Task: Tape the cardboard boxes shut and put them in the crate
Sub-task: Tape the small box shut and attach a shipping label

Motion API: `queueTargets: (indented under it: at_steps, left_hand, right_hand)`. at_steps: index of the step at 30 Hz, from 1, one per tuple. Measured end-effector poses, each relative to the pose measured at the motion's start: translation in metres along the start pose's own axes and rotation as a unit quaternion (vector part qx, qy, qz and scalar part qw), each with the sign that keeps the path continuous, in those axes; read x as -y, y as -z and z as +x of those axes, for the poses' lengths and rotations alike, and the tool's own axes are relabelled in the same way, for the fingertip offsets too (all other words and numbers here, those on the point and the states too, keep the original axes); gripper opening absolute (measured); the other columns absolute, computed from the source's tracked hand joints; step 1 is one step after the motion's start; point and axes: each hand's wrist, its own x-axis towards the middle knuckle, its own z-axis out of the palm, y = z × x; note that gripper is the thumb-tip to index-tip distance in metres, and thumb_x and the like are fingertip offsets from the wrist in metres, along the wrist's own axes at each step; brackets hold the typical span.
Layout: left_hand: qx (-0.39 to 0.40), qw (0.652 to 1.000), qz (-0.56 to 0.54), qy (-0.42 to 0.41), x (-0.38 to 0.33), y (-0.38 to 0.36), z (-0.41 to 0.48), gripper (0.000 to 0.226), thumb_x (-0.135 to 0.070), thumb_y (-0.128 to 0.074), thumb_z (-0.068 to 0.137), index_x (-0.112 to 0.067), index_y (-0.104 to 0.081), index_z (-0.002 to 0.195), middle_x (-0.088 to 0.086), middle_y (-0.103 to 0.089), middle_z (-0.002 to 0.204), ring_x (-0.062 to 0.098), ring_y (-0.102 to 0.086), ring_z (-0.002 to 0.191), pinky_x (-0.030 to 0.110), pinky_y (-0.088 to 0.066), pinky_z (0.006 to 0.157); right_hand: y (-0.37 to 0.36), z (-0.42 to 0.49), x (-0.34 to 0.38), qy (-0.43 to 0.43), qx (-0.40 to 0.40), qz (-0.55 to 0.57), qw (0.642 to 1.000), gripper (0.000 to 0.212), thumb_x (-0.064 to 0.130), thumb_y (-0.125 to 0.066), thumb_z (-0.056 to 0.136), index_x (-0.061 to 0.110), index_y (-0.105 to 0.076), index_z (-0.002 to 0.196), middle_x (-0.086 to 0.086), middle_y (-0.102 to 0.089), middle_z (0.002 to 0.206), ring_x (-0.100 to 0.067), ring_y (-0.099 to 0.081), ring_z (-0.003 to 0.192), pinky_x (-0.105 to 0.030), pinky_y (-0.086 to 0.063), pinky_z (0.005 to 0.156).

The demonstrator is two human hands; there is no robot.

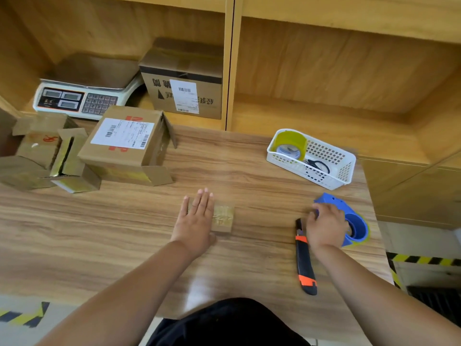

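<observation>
A small flat cardboard box (223, 218) with clear tape across its top lies in the middle of the wooden table (124, 233). My left hand (197, 218) rests flat on its left part, fingers straight. To the right, my right hand (325, 227) is on the blue tape dispenser (354, 224), fingers curled over its handle. Several open cardboard boxes sit at the left: a large one with a white label (124, 143) and smaller ones (67, 166) with flaps up. No crate shows in view.
A black and orange utility knife (304, 260) lies just left of my right hand. A white basket (346, 168) holds a tape roll (290, 144) and scissors. A scale (74, 98) and a labelled box (184, 88) stand in the shelf behind.
</observation>
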Motion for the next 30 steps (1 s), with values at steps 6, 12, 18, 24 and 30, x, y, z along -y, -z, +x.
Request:
queueTargets:
  at_steps: [6,12,18,24,30]
  left_hand:
    - [0.007,1.0,0.002,0.003,0.0,0.002,0.001,0.106,-0.052,-0.053,0.085,-0.006,0.021,0.145,0.012,0.022,0.156,0.025,0.022,0.143,0.045,0.017,0.112]
    - [0.007,1.0,0.003,0.005,-0.001,0.002,0.0,0.106,-0.052,-0.052,0.084,-0.007,0.022,0.145,0.01,0.022,0.156,0.023,0.023,0.143,0.043,0.021,0.109]
    - [0.01,1.0,-0.001,0.002,0.002,0.003,0.0,0.104,-0.05,-0.051,0.084,-0.008,0.023,0.145,0.008,0.022,0.156,0.022,0.024,0.143,0.043,0.021,0.109]
    - [0.009,1.0,-0.011,-0.008,0.005,0.001,0.0,0.102,-0.049,-0.049,0.084,-0.009,0.021,0.146,0.007,0.022,0.156,0.017,0.033,0.136,0.042,0.023,0.108]
    - [0.013,1.0,-0.014,-0.025,0.01,0.002,-0.003,0.102,-0.049,-0.047,0.084,-0.01,0.026,0.143,0.007,0.023,0.156,0.014,0.035,0.132,0.041,0.024,0.108]
  right_hand:
    - [0.006,0.01,-0.025,-0.045,0.034,-0.094,0.994,0.044,0.015,-0.062,0.087,-0.002,-0.049,0.125,-0.024,-0.05,0.126,-0.04,-0.043,0.116,-0.045,-0.034,0.09]
    - [0.006,0.014,-0.024,-0.109,0.036,-0.099,0.988,0.055,0.02,-0.068,0.084,-0.008,-0.041,0.123,-0.025,-0.047,0.122,-0.042,-0.046,0.111,-0.047,-0.038,0.088]
    - [0.003,0.016,-0.03,-0.19,0.112,-0.062,0.973,0.051,0.026,-0.059,0.09,-0.002,-0.038,0.127,-0.023,-0.057,0.119,-0.042,-0.051,0.113,-0.044,-0.036,0.097]
    - [0.01,0.014,-0.04,-0.182,0.1,-0.054,0.977,0.028,0.019,-0.05,0.094,-0.002,-0.047,0.114,-0.024,-0.061,0.11,-0.044,-0.053,0.108,-0.042,-0.039,0.091]
    - [0.009,-0.008,-0.023,-0.105,0.019,-0.059,0.993,0.039,0.018,-0.054,0.092,0.0,-0.048,0.126,-0.025,-0.064,0.101,-0.043,-0.056,0.099,-0.042,-0.038,0.088]
